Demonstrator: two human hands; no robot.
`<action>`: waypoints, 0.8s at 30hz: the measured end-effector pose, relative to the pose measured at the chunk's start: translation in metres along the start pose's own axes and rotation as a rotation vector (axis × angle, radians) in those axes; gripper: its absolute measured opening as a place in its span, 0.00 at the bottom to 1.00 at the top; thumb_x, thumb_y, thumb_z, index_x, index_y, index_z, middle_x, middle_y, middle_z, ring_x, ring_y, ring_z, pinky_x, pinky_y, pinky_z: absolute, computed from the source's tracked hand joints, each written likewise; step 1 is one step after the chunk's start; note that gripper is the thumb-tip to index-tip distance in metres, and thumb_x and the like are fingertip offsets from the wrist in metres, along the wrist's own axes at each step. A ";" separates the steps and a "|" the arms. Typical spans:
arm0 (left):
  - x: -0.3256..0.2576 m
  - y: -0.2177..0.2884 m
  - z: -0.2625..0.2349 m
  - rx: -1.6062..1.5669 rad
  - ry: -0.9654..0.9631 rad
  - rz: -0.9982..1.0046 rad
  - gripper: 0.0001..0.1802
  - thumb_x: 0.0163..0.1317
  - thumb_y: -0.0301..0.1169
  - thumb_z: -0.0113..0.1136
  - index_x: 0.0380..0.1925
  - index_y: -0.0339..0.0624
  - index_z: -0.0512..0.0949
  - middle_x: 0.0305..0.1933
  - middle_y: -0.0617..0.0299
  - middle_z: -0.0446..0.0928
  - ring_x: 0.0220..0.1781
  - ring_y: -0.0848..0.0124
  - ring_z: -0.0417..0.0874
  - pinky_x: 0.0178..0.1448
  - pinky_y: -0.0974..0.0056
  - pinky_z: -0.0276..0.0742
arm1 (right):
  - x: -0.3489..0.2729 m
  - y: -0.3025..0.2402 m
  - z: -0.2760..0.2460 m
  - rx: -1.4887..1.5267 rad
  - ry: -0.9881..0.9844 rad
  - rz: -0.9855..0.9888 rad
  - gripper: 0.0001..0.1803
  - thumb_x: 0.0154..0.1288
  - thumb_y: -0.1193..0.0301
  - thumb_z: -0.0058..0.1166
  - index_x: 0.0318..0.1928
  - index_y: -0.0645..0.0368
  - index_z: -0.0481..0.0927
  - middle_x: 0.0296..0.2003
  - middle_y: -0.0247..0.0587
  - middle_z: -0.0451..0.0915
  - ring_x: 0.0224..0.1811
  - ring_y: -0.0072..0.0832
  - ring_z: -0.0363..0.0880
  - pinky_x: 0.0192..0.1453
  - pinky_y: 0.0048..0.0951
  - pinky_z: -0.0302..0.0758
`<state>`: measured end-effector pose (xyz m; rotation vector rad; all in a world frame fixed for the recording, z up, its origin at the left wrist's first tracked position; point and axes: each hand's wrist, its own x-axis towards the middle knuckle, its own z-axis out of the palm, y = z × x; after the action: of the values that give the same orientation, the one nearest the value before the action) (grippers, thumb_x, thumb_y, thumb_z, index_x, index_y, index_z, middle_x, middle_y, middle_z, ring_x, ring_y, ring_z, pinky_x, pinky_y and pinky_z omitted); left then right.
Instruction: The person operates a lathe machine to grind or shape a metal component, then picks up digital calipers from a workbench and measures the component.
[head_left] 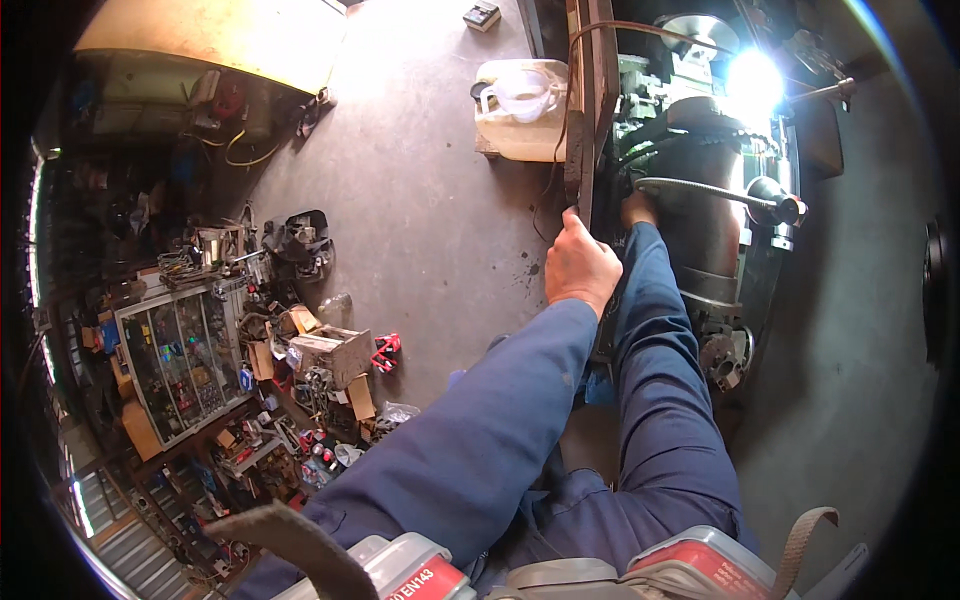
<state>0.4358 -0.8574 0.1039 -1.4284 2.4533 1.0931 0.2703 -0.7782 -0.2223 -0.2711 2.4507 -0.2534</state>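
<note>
My left hand (582,265) is closed in a fist, thumb pointing up, against the near end of a long dark-brown bar (579,130) along the machine's left side. What its fingers grip is hidden. My right hand (638,208) reaches in between that bar and a large dark cylindrical part (695,230) of a greasy, lathe-like machine. Its fingers are out of sight among the machine parts. A flexible metal gooseneck (700,188) arches just right of my right hand and ends at a round dark fitting (785,208).
A bright lamp (755,80) glares over the machine. Left of the bar, a yellowish plastic canister (545,140) carries a translucent jug (522,95). A small box (482,15) lies farther off. A glass-fronted cabinet (185,360) and a cluttered wooden box (335,350) stand at left.
</note>
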 end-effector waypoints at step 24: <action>0.001 -0.005 -0.004 -0.002 0.031 -0.018 0.25 0.54 0.27 0.55 0.52 0.27 0.66 0.40 0.32 0.79 0.44 0.40 0.82 0.52 0.46 0.77 | 0.014 -0.066 0.002 0.475 0.570 0.005 0.20 0.67 0.64 0.46 0.53 0.65 0.71 0.47 0.61 0.79 0.51 0.57 0.77 0.55 0.49 0.74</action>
<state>0.4401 -0.8615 0.1037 -1.4762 2.4563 1.0786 0.2695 -0.8451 -0.2151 0.0258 2.8323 -1.0099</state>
